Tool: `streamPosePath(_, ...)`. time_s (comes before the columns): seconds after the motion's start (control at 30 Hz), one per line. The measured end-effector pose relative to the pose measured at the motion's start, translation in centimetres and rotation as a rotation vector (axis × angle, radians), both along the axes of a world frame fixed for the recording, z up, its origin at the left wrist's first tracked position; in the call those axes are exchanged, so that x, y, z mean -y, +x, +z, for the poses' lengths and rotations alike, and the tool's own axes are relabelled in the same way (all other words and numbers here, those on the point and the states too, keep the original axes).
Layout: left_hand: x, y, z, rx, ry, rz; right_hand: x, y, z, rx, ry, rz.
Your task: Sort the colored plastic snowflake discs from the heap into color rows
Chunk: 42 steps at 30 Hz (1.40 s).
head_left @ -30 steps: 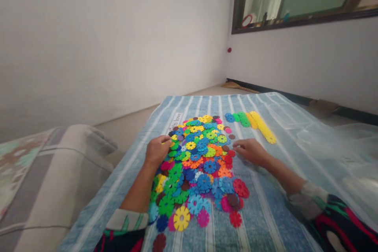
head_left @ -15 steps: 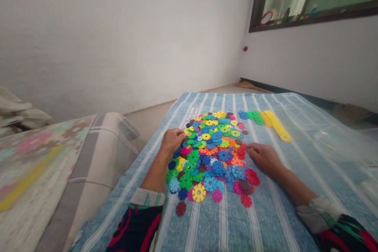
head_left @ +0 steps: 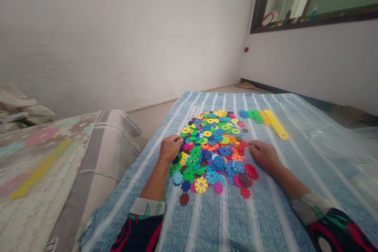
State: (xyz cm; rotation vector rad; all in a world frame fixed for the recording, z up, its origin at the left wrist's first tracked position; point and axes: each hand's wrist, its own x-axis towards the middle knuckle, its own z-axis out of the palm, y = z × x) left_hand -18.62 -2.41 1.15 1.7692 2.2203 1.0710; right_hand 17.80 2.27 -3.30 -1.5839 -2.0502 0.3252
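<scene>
A heap of colourful flower-shaped plastic discs point(head_left: 220, 162) lies on a blue and white striped cloth point(head_left: 206, 222). At the heap's left edge is my left hand point(head_left: 170, 149), its fingers curled together and the fingertips beside green and blue discs. On the opposite side, my right hand point(head_left: 264, 156) has thumb and fingers drawn together close to a red disc point(head_left: 241, 149). Whether either hand holds a disc is hidden by the fingers. A yellow disc point(head_left: 201, 185) and a dark red disc point(head_left: 184, 199) lie at the near edge of the heap.
Beyond my right hand runs a bent row of overlapping blue, green and yellow discs point(head_left: 270, 120). Clear plastic sheeting point(head_left: 333, 141) covers the cloth's right side. To the left stands a surface with a floral cover point(head_left: 67, 145) and a yellow strip point(head_left: 41, 171). A wall rises behind.
My left hand has shifted slightly down and left, away from a yellow disc at the heap's edge. My right hand stays by the red discs. The view has tilted a little.
</scene>
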Motion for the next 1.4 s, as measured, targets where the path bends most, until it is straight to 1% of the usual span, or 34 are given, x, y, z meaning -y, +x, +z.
streamPosePath(0.1,0.0,-0.2,-0.3,-0.002,0.049,0.038,0.5,-0.6,0.3,-0.017,0.056,-0.014)
streamPosePath(0.17,0.0,-0.3,-0.5,0.003,0.061,0.071,1.2,-1.6,1.0,-0.003,0.128,0.041)
streamPosePath(0.23,0.0,-0.3,-0.7,0.003,0.056,0.11,2.1,-3.3,2.0,0.03,0.216,0.184)
streamPosePath(0.3,0.0,-0.2,-0.9,-0.01,0.044,0.137,3.3,-5.6,3.2,0.068,0.3,0.396)
streamPosePath(0.33,0.0,-0.1,-1.0,-0.018,0.04,0.142,3.9,-6.9,3.9,0.086,0.318,0.517)
streamPosePath(0.4,-0.1,0.0,-1.2,-0.032,0.036,0.141,5.0,-9.6,4.9,0.128,0.34,0.699)
streamPosePath(0.47,-0.1,0.1,-1.4,-0.039,0.031,0.135,5.5,-12.0,5.5,0.188,0.355,0.814)
streamPosePath(0.53,-0.1,0.3,-1.5,-0.044,0.019,0.123,5.3,-13.6,5.4,0.244,0.36,0.866)
streamPosePath(0.63,-0.1,0.4,-1.5,-0.05,0.0,0.094,3.9,-14.1,4.8,0.313,0.314,0.839)
streamPosePath(0.7,-0.1,0.5,-1.5,-0.048,-0.011,0.085,2.8,-13.5,4.4,0.324,0.285,0.787)
streamPosePath(0.9,-0.1,0.7,-1.6,-0.053,-0.027,0.042,0.2,-11.5,4.0,0.266,0.231,0.642)
streamPosePath(1.03,0.0,0.8,-1.6,-0.064,-0.018,0.026,-0.7,-11.2,3.8,0.246,0.184,0.528)
streamPosePath(1.1,0.0,0.8,-1.6,-0.059,-0.019,0.034,-0.9,-11.1,3.8,0.243,0.159,0.442)
streamPosePath(1.17,0.0,0.8,-1.6,-0.051,-0.027,0.036,-0.7,-11.1,3.9,0.241,0.149,0.395)
streamPosePath(1.27,0.0,0.8,-1.7,-0.051,-0.031,0.02,0.3,-11.8,4.2,0.237,0.185,0.454)
streamPosePath(1.33,0.1,0.8,-1.7,-0.056,-0.029,-0.004,1.4,-12.9,4.6,0.235,0.235,0.537)
streamPosePath(1.4,0.2,0.7,-1.7,-0.065,-0.023,-0.038,2.6,-14.5,5.0,0.232,0.302,0.653)
